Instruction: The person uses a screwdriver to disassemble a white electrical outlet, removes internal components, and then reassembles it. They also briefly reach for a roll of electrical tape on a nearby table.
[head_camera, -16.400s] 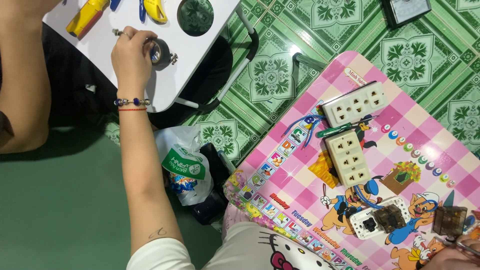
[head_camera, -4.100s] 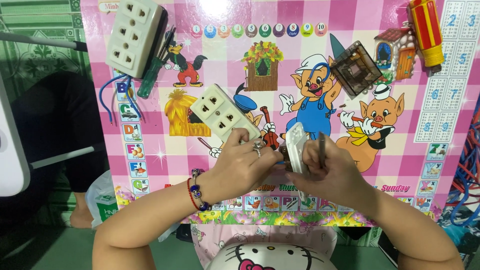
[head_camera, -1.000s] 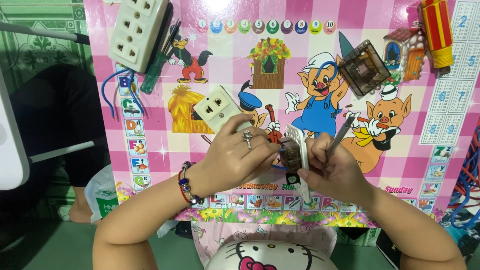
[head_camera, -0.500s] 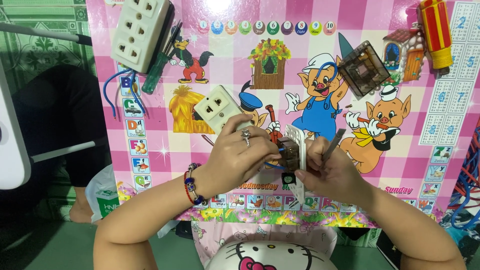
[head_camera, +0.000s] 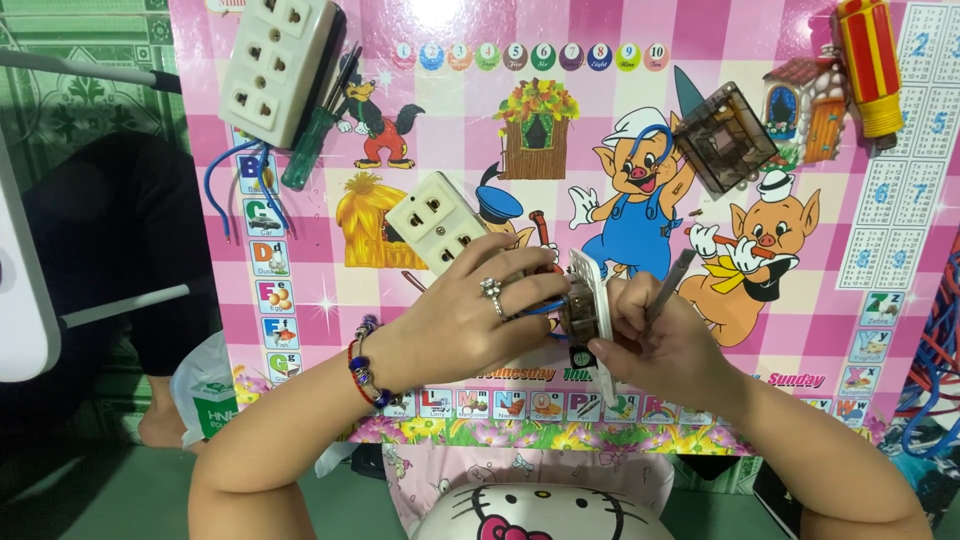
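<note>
At the bottom centre of the frame, the person's lap shows a pink garment with a cartoon cat face (head_camera: 520, 510). Just above it, both forearms rise from the lower corners and meet at the middle of the frame over the tabletop (head_camera: 800, 420), a pink checked surface printed with cartoon pigs, letters and numbers.

The left hand (head_camera: 470, 325) wears a ring (head_camera: 491, 289) and a beaded bracelet (head_camera: 365, 362) at the wrist. Its fingers are closed around a small socket part (head_camera: 588, 300), a white plate standing on edge with a darker body behind it. A blue wire (head_camera: 545, 306) passes under these fingers. The right hand (head_camera: 660, 345) presses against the same part from the other side, its fingers curled shut on a thin grey tool (head_camera: 668, 285) that slants up to the right. The part sits at the centre of the frame, between the two hands, held just above the tabletop.

Just beyond the left hand lies a cream two-outlet socket (head_camera: 438, 222), touching the knuckles. Farther on, right of centre, lies a clear brown box (head_camera: 726, 137). At the upper left lies a larger cream socket strip (head_camera: 277, 67) with a green-handled screwdriver (head_camera: 312, 150) beside it and blue wires (head_camera: 240, 185) trailing below. At the upper right corner lies a red and yellow screwdriver (head_camera: 870, 65).

At the left edge, off the tabletop, are a white board (head_camera: 25, 310) and a green and white bag (head_camera: 205, 395) on the floor.
</note>
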